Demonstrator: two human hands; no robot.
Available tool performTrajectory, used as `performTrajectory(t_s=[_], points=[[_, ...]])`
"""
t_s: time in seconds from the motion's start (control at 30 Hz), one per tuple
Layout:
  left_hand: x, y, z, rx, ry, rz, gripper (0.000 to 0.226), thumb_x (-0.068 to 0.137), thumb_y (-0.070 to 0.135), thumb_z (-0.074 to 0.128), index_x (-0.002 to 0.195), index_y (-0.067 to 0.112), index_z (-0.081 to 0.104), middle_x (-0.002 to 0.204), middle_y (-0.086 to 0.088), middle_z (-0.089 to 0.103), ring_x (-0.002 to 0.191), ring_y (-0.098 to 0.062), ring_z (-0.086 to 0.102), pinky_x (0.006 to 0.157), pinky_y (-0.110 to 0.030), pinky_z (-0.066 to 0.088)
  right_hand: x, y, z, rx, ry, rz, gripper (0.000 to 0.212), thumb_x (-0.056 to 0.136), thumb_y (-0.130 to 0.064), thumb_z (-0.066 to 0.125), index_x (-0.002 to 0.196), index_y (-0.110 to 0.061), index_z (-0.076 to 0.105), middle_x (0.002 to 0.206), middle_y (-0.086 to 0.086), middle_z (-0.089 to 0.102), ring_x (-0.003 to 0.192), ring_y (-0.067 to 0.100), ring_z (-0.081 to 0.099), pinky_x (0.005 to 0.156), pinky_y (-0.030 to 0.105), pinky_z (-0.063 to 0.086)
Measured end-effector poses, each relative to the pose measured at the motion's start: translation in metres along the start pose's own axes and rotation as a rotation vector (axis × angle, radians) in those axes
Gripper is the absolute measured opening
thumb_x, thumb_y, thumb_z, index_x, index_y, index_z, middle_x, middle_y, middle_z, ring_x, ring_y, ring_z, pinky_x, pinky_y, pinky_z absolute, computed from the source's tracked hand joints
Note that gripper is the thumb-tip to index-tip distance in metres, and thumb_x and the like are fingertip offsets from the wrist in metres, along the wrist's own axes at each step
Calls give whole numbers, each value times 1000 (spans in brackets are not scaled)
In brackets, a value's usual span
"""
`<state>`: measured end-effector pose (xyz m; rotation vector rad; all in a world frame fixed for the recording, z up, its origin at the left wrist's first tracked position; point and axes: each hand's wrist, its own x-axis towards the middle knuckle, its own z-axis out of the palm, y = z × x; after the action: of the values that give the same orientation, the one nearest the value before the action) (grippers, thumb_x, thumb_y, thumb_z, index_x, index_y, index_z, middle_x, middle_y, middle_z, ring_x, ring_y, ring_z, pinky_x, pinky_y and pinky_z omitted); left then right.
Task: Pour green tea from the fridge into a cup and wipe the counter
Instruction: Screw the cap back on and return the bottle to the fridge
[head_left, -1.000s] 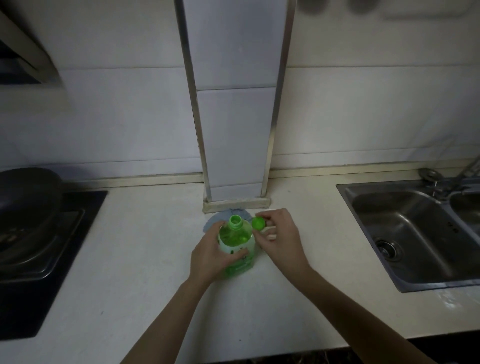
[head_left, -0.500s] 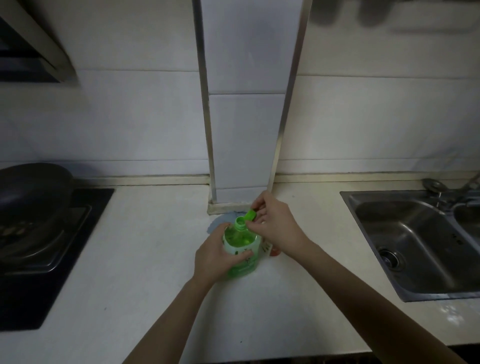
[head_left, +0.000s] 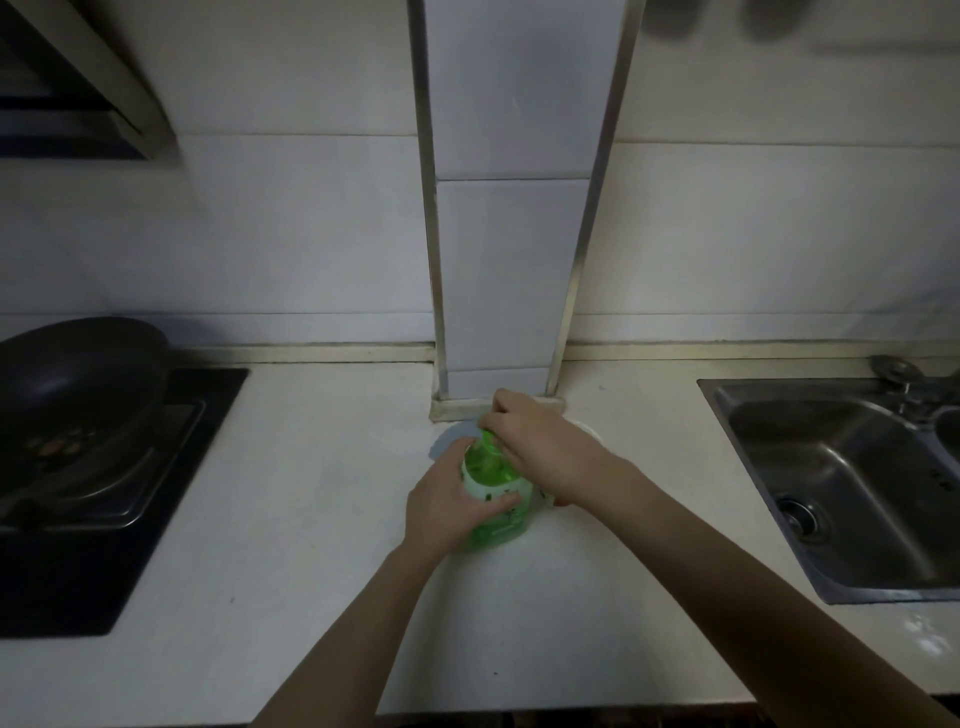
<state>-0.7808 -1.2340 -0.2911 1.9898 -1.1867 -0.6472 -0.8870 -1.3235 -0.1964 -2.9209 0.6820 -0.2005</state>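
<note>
Your left hand (head_left: 445, 506) wraps the green tea bottle (head_left: 497, 499), which stands upright on the white desk (head_left: 311, 493) before the tiled pillar (head_left: 511, 270). Your right hand (head_left: 540, 447) has its grip clenched over the bottle's top; the cap (head_left: 485, 439) barely shows beneath the fingers.

A home kitchen: a tiled wall (head_left: 753, 234) behind the bench (head_left: 322, 493), hob (head_left: 104, 519) with pan (head_left: 78, 374) at its left end, steel sink (head_left: 852, 488) at its right.
</note>
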Motion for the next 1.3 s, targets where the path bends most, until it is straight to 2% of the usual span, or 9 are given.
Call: performTrajectory(t_s=[0.13, 0.23, 0.4, 0.53, 0.63, 0.77, 0.93, 1.1, 1.3], points=[[2, 0, 1, 19, -4, -10, 82, 60, 64, 81, 128, 45, 39, 109, 26, 53, 99, 1, 54, 81, -23, 42, 0, 6, -15, 7, -70, -13, 23, 91, -5, 53, 111, -9, 63, 101, 8, 52, 84, 26, 58, 73, 41, 49], [2, -1, 2, 20, -6, -6, 81, 59, 64, 81, 127, 46, 39, 108, 26, 54, 98, 0, 54, 81, -23, 43, -2, 7, -20, -10, -84, -23, 24, 91, -11, 55, 113, -11, 62, 104, 6, 55, 88, 26, 59, 74, 40, 49], [0, -2, 2, -14, 9, 4, 72, 58, 63, 82, 115, 54, 39, 106, 25, 61, 97, 0, 60, 84, -29, 52, 4, 0, -20, -140, -71, 58, 31, 92, -40, 56, 94, -10, 53, 98, 9, 60, 88, 26, 59, 64, 31, 37], [-1, -2, 0, -12, 5, 10, 75, 56, 68, 80, 114, 61, 34, 107, 28, 60, 97, 3, 59, 85, -29, 52, 6, -10, -8, -167, 19, 211, 37, 91, -49, 53, 86, -15, 39, 87, 8, 60, 74, 24, 54, 56, 29, 29], [-1, -1, 0, -6, 1, 11, 76, 55, 69, 79, 116, 61, 35, 109, 28, 60, 98, 2, 59, 86, -29, 52, 7, -8, -8, -77, 28, 246, 36, 90, -47, 56, 85, -15, 40, 80, 3, 50, 73, 22, 48, 58, 29, 31], [0, -1, 1, 3, 2, 2, 79, 54, 70, 79, 121, 52, 41, 110, 24, 62, 98, 0, 60, 85, -31, 53, 3, -1, -24, 71, -68, 136, 25, 84, -31, 67, 90, -17, 46, 92, 2, 57, 85, 21, 54, 63, 31, 37], [0, -1, 0, -3, 2, 7, 76, 54, 67, 81, 118, 52, 43, 108, 25, 63, 98, 0, 60, 83, -29, 52, -1, 5, -33, 112, -50, 103, 24, 81, -20, 71, 99, -21, 54, 101, 0, 58, 90, 18, 55, 71, 34, 49], [0, -1, 2, -5, -1, 7, 72, 55, 67, 80, 113, 56, 39, 103, 26, 62, 94, 2, 60, 82, -30, 53, -1, 4, -23, 95, -55, 93, 26, 78, -17, 73, 97, -18, 55, 100, 2, 59, 90, 19, 56, 66, 28, 40], [1, -2, 1, 11, -3, -1, 75, 55, 67, 80, 117, 49, 43, 106, 23, 64, 96, 0, 62, 81, -28, 52, 8, -1, -27, 12, -138, 24, 25, 82, -16, 71, 105, -11, 61, 105, 8, 60, 95, 24, 56, 73, 30, 41]])
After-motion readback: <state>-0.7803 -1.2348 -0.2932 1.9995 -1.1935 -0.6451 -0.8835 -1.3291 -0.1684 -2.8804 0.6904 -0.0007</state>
